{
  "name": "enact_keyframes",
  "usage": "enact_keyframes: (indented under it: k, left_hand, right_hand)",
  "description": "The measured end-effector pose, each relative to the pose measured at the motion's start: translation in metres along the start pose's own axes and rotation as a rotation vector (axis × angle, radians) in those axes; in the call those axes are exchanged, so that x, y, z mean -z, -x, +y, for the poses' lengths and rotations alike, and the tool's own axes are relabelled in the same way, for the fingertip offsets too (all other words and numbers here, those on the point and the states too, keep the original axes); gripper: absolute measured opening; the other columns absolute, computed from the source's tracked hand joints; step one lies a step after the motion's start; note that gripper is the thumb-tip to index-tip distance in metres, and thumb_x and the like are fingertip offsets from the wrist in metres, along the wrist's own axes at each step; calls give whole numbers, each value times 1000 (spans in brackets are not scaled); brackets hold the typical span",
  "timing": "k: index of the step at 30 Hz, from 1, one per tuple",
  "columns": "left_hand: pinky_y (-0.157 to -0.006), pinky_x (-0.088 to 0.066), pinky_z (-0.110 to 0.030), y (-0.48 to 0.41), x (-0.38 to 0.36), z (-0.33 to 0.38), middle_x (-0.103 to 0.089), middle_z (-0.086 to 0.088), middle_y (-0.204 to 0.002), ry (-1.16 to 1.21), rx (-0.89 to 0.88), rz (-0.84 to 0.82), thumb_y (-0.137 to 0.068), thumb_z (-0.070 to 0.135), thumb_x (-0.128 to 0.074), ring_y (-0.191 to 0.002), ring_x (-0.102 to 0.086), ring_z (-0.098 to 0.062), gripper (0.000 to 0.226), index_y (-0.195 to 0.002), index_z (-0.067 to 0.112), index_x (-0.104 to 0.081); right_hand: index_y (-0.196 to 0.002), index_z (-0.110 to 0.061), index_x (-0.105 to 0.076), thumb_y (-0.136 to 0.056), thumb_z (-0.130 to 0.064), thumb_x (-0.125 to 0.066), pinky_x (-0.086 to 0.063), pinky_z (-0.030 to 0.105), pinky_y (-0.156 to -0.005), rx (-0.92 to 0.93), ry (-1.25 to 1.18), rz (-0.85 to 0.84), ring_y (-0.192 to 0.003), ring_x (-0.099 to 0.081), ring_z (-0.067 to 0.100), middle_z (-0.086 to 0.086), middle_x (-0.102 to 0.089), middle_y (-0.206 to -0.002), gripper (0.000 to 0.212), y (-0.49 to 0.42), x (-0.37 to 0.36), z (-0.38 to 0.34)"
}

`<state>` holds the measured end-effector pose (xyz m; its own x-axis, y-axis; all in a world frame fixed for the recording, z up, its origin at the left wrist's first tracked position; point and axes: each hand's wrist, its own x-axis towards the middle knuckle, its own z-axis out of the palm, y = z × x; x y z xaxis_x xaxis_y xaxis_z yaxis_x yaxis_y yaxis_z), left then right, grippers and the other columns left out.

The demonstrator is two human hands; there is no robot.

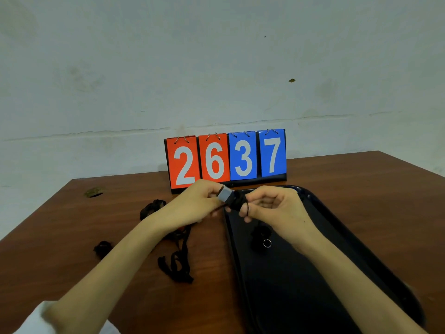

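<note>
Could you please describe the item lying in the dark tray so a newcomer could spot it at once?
Start at the dark tray on the right side of the wooden table. Inside it, near the right hand, lies a small black cord bundle. Unlike the black bundles on the bare wood to the left, it carries a silver ring.

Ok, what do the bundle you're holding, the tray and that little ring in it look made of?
The held bundle is black, matte and fuzzy-edged, so probably woven cord or fabric. Its grey band is smooth, possibly tape or plastic; I can't tell which. The tray is dark and glossy with soft reflections, likely plastic or lacquered. The ring has a bright silvery glint and looks like metal.
</note>
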<state>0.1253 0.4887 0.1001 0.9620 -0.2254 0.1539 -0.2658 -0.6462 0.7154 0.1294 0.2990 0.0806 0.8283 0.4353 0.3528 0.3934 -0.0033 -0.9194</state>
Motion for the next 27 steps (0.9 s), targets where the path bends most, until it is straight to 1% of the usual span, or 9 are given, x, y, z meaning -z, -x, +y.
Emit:
enact_keyframes:
  k: [3,6,10,12,16,18,20,24,27]
  left_hand:
    - [-40,-32,-10,1,-10,2,-49,7,-45,43,-5,-34,-97,28,-43,-35,-40,-1,34,-72,16,-63]
    - [-42,-32,-9,1,-17,0,-50,2,-49,20,-32,-45,-99,30,-38,-37,-39,-2,36,-78,13,-62]
    - [-46,-34,-7,0,-16,-1,-50,3,-48,20,-64,20,-100,30,-37,-37,-41,-2,36,-82,9,-61]
    - [-47,-35,-7,1,-15,0,-50,3,-48,36,-79,39,-99,29,-38,-38,-42,-1,35,-83,7,-60]
    - [-56,-41,-10,2,-15,3,-50,7,-47,4,-115,25,-97,33,-43,-42,-45,-2,29,-80,16,-60]
    - [-63,-46,-20,3,-16,5,-51,7,-49,-34,-132,11,-95,35,-45,-46,-46,-2,27,-78,19,-59]
    - [-66,-49,-26,6,-16,9,-53,7,-53,-76,-151,-7,-93,37,-49,-50,-49,-2,25,-78,19,-60]
    - [-68,-46,-26,11,-17,16,-58,2,-72,-203,-192,-43,-88,39,-57,-69,-55,-10,24,-78,18,-61]
    - [-66,-46,-25,11,-16,15,-60,1,-75,-289,-200,-57,-89,40,-56,-71,-55,-11,26,-79,17,-62]
  right_hand:
    - [-89,-6,-68,-73,-6,-67,-54,18,-64,-4,-101,94,-65,-67,12,3,-72,-73,16,-1,2,0]
    - [-88,-4,-68,-76,-1,-65,-54,17,-63,-29,-185,223,-62,-67,11,4,-72,-71,12,-3,4,1]
    - [-85,-11,-69,-77,-7,-67,-54,16,-62,-78,-156,345,-63,-67,9,3,-72,-72,9,-6,4,4]
    - [-86,-11,-69,-78,-10,-69,-53,16,-61,-99,-153,437,-63,-67,9,3,-72,-72,9,-8,7,8]
    - [-91,-10,-70,-78,-15,-71,-56,21,-66,-142,-37,575,-65,-68,10,3,-72,-75,14,-11,16,17]
    - [-91,-11,-70,-78,-17,-71,-56,23,-68,-145,75,574,-66,-68,10,2,-72,-75,15,-10,16,20]
    - [-88,-15,-69,-77,-19,-72,-55,21,-68,-135,221,535,-67,-67,9,-2,-70,-74,12,-9,13,21]
    - [-86,-20,-69,-78,-20,-72,-50,14,-68,-87,487,367,-71,-63,0,-11,-66,-75,9,-5,4,24]
    - [-91,-21,-70,-80,-21,-70,-50,15,-75,-67,623,170,-77,-62,-1,-12,-66,-80,12,-3,-1,26]
